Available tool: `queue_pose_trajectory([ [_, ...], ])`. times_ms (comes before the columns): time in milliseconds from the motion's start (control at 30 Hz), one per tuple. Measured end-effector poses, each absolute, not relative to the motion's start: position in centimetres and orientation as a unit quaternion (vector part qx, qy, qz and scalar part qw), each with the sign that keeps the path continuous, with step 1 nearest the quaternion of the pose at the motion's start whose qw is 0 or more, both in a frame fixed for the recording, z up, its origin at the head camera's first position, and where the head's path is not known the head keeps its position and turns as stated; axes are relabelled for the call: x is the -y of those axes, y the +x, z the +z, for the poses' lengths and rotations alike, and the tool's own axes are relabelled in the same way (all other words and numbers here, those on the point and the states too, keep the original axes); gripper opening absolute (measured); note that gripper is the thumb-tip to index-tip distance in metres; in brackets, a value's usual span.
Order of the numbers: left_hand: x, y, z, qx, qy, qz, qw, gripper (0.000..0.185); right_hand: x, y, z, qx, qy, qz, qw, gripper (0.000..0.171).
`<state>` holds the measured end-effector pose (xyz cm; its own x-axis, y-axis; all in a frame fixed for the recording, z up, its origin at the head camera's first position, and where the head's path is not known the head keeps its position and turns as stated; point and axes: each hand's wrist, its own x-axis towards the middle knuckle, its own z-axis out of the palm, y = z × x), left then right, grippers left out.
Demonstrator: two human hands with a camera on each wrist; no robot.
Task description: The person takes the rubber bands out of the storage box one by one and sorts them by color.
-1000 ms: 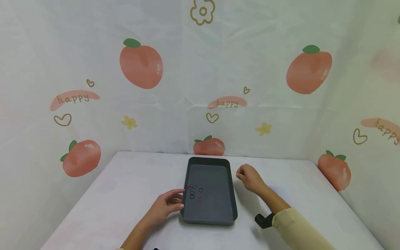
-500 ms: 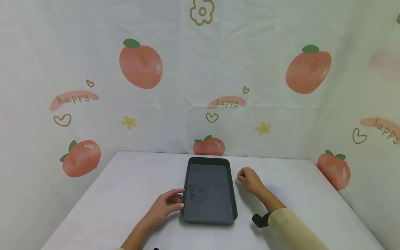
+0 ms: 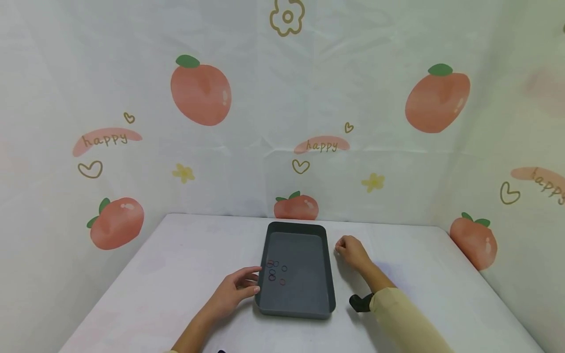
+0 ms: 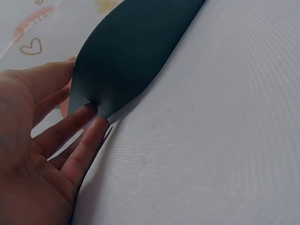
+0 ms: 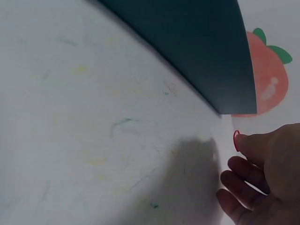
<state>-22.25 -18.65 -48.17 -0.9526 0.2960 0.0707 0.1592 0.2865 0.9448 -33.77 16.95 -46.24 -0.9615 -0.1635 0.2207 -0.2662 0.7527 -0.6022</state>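
A dark grey rectangular tray (image 3: 304, 299) lies on the white table. In its left part lie several thin small bands, dark blue (image 3: 284, 268) and red (image 3: 283, 282). My left hand (image 3: 229, 294) touches the outside of the tray's left wall with its fingertips, its fingers loosely extended; the left wrist view shows them against the dark tray wall (image 4: 126, 51). Beyond the tray's right side, above the table, my right hand (image 3: 353, 252) pinches a small red rubber band (image 5: 236, 140) at the thumb tip. The index fingertip is hidden behind the thumb in the right wrist view.
The white table (image 3: 190, 250) extends on both sides of the tray. A printed cloth (image 3: 247, 176) with peaches and "happy" lettering hangs behind it. A black wrist device (image 3: 361, 303) sits by the right sleeve.
My right hand has come down slightly toward me, and its forearm and sleeve have swung left. The left hand, the tray and the bands in it have stayed put.
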Motion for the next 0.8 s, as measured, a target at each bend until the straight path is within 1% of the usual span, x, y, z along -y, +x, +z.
queue_pose_trajectory([
  [233,18.7,-22.2,-48.1,-0.799,0.142,0.581,0.059,0.053,-16.6,-34.4,-46.2,0.933,0.090,0.340,0.072,0.008],
  [500,18.7,-22.1,-47.8,-0.799,0.140,0.582,0.059,0.052,-16.3,-35.0,-46.3,0.940,0.100,0.320,0.058,0.007],
  [633,18.7,-22.1,-48.0,-0.801,0.144,0.579,0.054,0.051,-16.2,-35.2,-46.4,0.940,0.084,0.327,0.049,0.007],
  [800,18.8,-22.1,-48.2,-0.801,0.147,0.578,0.054,0.051,-16.2,-35.5,-46.7,0.938,0.055,0.337,0.053,0.008],
])
